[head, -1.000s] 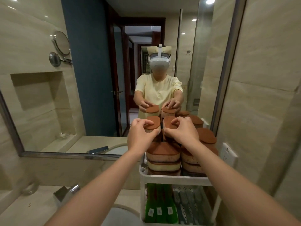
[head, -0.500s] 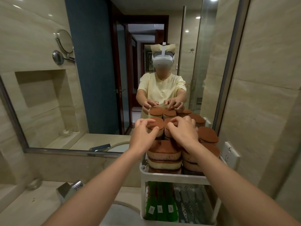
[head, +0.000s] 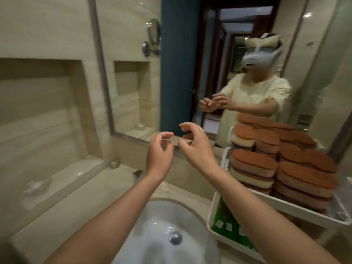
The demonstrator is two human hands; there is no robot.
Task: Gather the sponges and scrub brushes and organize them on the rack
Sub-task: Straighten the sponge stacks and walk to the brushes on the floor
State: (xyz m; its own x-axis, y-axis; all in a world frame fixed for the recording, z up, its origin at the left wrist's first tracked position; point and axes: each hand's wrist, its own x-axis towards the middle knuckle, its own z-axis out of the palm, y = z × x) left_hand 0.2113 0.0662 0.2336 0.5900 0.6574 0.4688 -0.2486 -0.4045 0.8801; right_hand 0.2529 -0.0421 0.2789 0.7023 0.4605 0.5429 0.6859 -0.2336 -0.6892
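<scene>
Sponges [head: 253,162] are stacked flat on the top tier of the rack [head: 297,207], at the right on the table [head: 91,197]. Brown sides are up, w/ long axes running approx. left-right, and several stacks are packed touching one another. Both grips are empty: left hand [head: 159,157] and right hand [head: 196,147] are held in the air left of the rack, above the sink [head: 152,235], fingers loosely curled, nothing touched. Green items [head: 226,223] w/ white labels are held in the lower tier.

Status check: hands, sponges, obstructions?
Both empty: left hand, right hand, fingers loosely curled. Brown-topped oval sponges stacked on white plastic rack. Nothing between hands and rack.
</scene>
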